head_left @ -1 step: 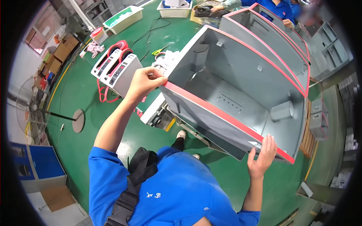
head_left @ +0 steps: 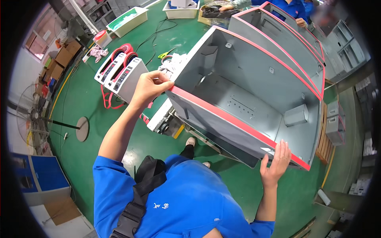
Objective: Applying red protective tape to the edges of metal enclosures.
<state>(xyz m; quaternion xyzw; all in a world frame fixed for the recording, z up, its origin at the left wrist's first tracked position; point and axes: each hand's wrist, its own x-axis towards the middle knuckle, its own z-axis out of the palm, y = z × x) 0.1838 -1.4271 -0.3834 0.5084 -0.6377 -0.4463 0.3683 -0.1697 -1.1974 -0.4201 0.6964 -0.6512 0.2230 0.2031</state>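
A large grey metal box (head_left: 214, 125) stands with its open side up in front of me. Red tape (head_left: 230, 117) runs along its near rim, and red strips line other rims too. At the near left corner, my left hand (head_left: 151, 88) pinches the end of the tape between thumb and fingers. Near the right end of the same rim, my right hand (head_left: 275, 164) lies with its fingers stretched over the tape, thumb apart, against the outer wall. Inside the box are a small grey block (head_left: 296, 115) and a row of holes in the floor.
Two white tape dispensers (head_left: 124, 77) with red rolls stand left of the box. Beyond them are yellow scissors (head_left: 163, 54) and a white cloth (head_left: 174, 63). More red-edged boxes (head_left: 274, 43) stand behind, beside co-workers. A standing fan (head_left: 35, 115) is far left.
The view has shifted very slightly. Both hands keep the same hold and place on the box rim.
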